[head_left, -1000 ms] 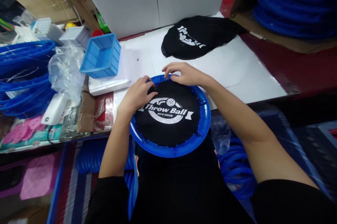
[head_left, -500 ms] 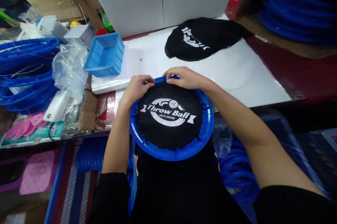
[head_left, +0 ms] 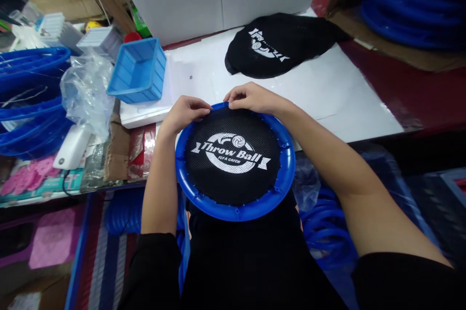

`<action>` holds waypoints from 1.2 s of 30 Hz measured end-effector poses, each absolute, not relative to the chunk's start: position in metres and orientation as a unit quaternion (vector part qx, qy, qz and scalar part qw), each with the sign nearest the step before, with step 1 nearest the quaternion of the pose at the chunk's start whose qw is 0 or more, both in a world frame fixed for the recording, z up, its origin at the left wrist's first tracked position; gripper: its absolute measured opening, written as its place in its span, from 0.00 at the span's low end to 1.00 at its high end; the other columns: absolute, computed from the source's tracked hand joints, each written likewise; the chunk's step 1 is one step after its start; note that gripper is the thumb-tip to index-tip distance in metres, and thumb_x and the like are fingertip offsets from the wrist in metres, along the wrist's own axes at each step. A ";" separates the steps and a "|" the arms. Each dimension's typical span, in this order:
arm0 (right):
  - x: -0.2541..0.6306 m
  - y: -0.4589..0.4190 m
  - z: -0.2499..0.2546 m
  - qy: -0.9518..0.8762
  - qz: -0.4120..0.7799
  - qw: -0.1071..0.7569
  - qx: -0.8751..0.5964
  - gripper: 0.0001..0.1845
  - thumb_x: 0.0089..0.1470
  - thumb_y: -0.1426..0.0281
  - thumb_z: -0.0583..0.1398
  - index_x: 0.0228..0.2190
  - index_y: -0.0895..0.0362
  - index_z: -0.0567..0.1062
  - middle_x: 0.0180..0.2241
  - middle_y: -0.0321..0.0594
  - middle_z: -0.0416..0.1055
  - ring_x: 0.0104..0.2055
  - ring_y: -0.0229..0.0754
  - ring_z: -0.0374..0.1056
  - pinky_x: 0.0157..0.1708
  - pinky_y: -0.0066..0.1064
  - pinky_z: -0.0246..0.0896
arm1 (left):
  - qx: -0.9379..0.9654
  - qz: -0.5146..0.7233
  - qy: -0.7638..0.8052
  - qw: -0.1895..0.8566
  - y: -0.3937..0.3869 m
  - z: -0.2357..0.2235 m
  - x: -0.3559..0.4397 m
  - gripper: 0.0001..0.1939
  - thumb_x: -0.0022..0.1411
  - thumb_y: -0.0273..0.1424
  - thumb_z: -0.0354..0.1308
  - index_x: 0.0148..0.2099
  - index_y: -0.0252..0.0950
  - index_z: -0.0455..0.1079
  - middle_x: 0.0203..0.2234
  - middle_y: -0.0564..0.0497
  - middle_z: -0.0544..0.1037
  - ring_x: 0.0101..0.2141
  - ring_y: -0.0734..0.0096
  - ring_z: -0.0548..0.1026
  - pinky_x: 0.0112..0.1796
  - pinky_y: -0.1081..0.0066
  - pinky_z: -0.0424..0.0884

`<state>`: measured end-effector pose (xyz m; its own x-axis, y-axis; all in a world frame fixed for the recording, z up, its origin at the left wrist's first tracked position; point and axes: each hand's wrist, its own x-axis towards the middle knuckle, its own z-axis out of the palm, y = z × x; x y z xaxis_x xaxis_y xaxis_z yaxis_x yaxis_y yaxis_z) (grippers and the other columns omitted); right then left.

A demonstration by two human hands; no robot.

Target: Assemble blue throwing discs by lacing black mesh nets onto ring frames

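Note:
A round blue plastic ring (head_left: 286,179) leans against my lap and the table edge, with pegs spaced round its inner edge. Stretched across it is a black mesh (head_left: 204,179) printed "Throw Ball, Fly & Catch" in white. At the far rim, left of centre, my left hand (head_left: 184,114) is closed, thumb and fingers pinching ring and mesh edge together. Just right of it my right hand (head_left: 255,98) pinches the mesh edge over the same rim. The exact contact under both sets of fingertips is hidden.
Another printed black mesh piece (head_left: 269,52) lies on the white sheet (head_left: 349,91). A light-blue bin (head_left: 136,69) stands at left, near stacked blue rings (head_left: 32,120) and a clear plastic bag (head_left: 87,91). A white carton (head_left: 192,4) closes off the back; more blue rings (head_left: 411,13) fill a box at right.
Both hands stay at the far rim; the gap between them shows slightly less blue. My right fingers have bent closer onto the edge. The whole view has shifted a little.

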<state>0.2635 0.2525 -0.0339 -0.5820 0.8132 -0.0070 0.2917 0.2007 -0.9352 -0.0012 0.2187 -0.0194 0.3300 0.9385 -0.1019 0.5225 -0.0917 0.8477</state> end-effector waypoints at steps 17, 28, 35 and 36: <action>0.264 0.253 -0.033 -0.754 0.458 0.228 -0.413 0.01 0.50 0.69 0.66 0.28 0.53 0.80 0.46 0.44 0.82 0.44 0.51 0.75 0.50 0.44 0.72 | 0.752 0.288 0.498 0.321 0.212 -0.026 -0.001 0.06 0.59 0.31 0.66 0.39 0.38 0.84 0.34 0.47 0.86 0.35 0.66 0.82 0.41 0.65 0.80; 0.264 0.248 -0.029 -0.795 0.378 0.220 -0.420 0.04 0.52 0.71 0.64 0.30 0.54 0.81 0.42 0.45 0.82 0.47 0.52 0.76 0.53 0.47 0.69 | 0.814 0.299 0.428 0.255 0.211 -0.028 -0.002 0.08 0.63 0.27 0.61 0.41 0.37 0.83 0.36 0.47 0.86 0.38 0.66 0.82 0.41 0.68 0.78; 0.263 0.245 -0.027 -0.790 0.392 0.214 -0.420 0.05 0.53 0.72 0.63 0.32 0.54 0.81 0.41 0.44 0.81 0.46 0.52 0.74 0.53 0.46 0.68 | 0.812 0.278 0.446 0.253 0.212 -0.027 -0.002 0.09 0.64 0.27 0.61 0.43 0.38 0.82 0.38 0.47 0.86 0.40 0.65 0.82 0.43 0.67 0.77; 0.263 0.245 -0.027 -0.789 0.394 0.216 -0.418 0.05 0.53 0.72 0.63 0.32 0.54 0.81 0.41 0.44 0.81 0.46 0.52 0.74 0.52 0.46 0.69 | 0.814 0.278 0.443 0.254 0.212 -0.027 -0.002 0.09 0.64 0.27 0.60 0.42 0.38 0.82 0.38 0.47 0.86 0.40 0.65 0.82 0.43 0.67 0.77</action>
<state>0.2629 0.2450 -0.0269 -0.5565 0.8308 0.0113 0.4902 0.3393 -0.8029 -0.0019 0.2123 -0.0273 0.4526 0.8620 0.2282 0.5799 -0.4789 0.6591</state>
